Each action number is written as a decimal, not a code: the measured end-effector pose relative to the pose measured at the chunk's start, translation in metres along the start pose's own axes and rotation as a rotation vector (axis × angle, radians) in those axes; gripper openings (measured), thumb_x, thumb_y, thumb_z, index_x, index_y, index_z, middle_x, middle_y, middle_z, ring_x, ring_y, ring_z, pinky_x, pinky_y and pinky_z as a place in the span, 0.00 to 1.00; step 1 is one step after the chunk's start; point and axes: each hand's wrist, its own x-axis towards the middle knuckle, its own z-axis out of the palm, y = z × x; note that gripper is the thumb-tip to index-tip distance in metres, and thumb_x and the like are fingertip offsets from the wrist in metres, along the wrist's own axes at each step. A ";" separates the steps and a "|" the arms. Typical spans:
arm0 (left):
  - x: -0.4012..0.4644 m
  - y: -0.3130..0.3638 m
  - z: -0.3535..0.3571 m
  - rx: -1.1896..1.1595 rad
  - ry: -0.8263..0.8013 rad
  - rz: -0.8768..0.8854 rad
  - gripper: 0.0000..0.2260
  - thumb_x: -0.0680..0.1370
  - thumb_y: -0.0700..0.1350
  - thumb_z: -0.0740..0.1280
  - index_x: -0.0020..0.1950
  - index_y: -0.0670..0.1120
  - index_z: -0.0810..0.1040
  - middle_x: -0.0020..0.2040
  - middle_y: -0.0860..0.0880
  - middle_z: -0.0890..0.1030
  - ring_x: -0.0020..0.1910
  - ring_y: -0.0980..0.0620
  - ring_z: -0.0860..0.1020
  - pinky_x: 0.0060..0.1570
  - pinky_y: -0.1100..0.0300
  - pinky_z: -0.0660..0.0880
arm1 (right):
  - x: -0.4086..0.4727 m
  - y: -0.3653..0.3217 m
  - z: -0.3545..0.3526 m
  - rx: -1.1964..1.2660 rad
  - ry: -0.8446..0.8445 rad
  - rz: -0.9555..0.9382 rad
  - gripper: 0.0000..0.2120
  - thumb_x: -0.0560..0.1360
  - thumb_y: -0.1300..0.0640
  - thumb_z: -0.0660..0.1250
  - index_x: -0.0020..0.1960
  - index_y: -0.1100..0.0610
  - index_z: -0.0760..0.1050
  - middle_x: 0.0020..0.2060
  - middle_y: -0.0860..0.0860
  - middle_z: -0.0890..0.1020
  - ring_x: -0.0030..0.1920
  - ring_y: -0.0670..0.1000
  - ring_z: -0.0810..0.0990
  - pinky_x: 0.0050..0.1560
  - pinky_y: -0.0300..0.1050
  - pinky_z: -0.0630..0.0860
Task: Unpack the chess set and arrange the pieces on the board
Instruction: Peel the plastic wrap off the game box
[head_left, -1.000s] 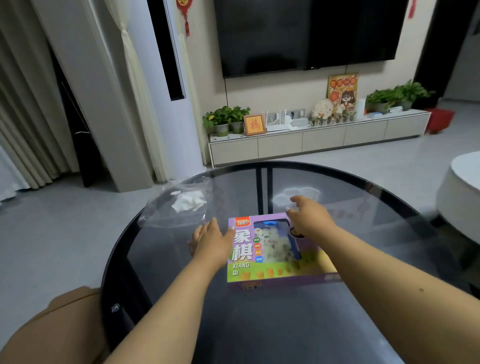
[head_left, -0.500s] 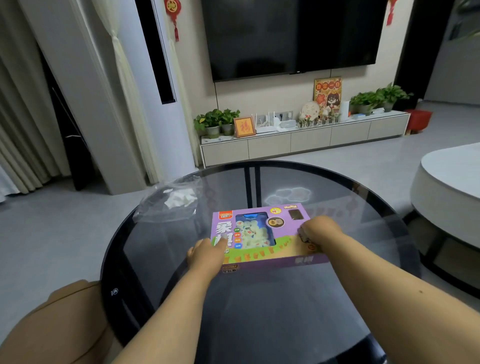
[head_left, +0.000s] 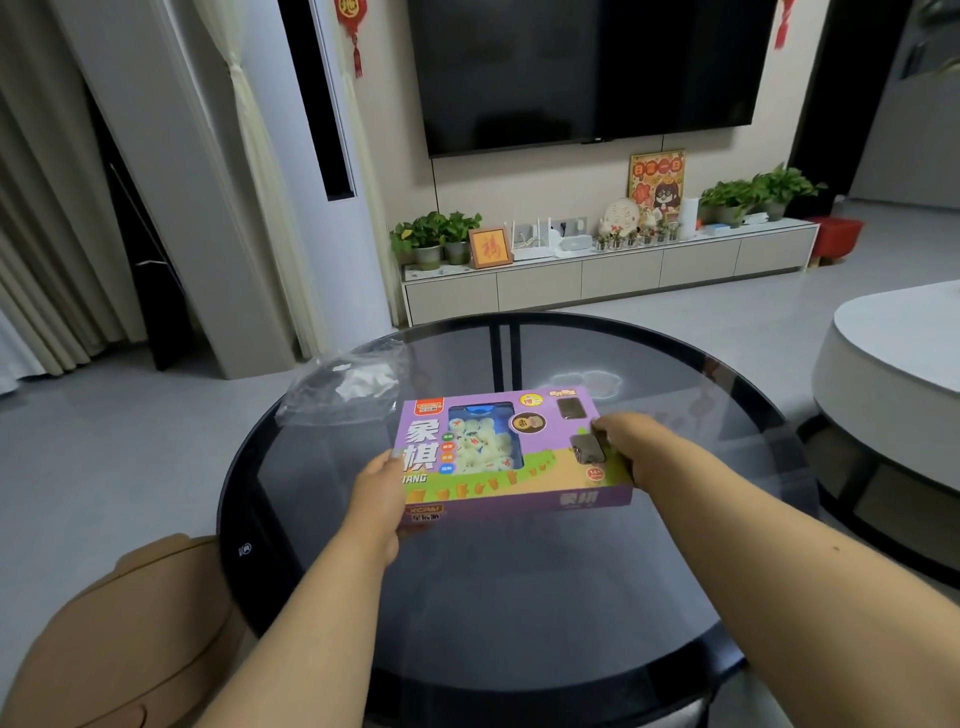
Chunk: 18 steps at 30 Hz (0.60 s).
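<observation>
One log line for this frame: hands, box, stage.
stage: box unopened | left hand: grips purple cardboard chess box left end | right hand: grips right end | clear plastic bag: far-left on table

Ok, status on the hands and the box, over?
Left hand grips box left end. Right hand grips right end. Box still sealed. Plastic bag behind it, clear of it.

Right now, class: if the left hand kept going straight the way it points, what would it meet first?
The left hand already grips the purple cardboard chess box; beyond it, probably the crumpled clear plastic bag, though depth is unclear.
</observation>
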 end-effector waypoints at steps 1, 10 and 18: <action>-0.002 -0.002 -0.001 -0.019 0.006 -0.009 0.09 0.82 0.47 0.58 0.49 0.49 0.77 0.37 0.47 0.83 0.32 0.49 0.80 0.30 0.58 0.76 | -0.001 0.000 -0.001 0.031 -0.015 0.004 0.09 0.80 0.59 0.59 0.41 0.60 0.71 0.36 0.58 0.79 0.33 0.56 0.78 0.38 0.49 0.77; -0.017 -0.013 -0.007 -0.142 0.010 0.021 0.08 0.81 0.42 0.59 0.53 0.50 0.77 0.44 0.46 0.84 0.39 0.47 0.83 0.31 0.55 0.79 | -0.002 0.004 0.005 0.133 0.021 -0.010 0.09 0.78 0.56 0.63 0.41 0.59 0.73 0.34 0.57 0.81 0.30 0.55 0.79 0.33 0.47 0.78; -0.026 -0.015 -0.009 -0.192 0.015 0.078 0.07 0.81 0.41 0.60 0.51 0.50 0.77 0.42 0.47 0.84 0.38 0.50 0.83 0.29 0.61 0.78 | 0.002 0.018 0.002 0.073 0.103 -0.023 0.19 0.71 0.55 0.73 0.56 0.64 0.72 0.45 0.60 0.83 0.37 0.59 0.82 0.39 0.54 0.80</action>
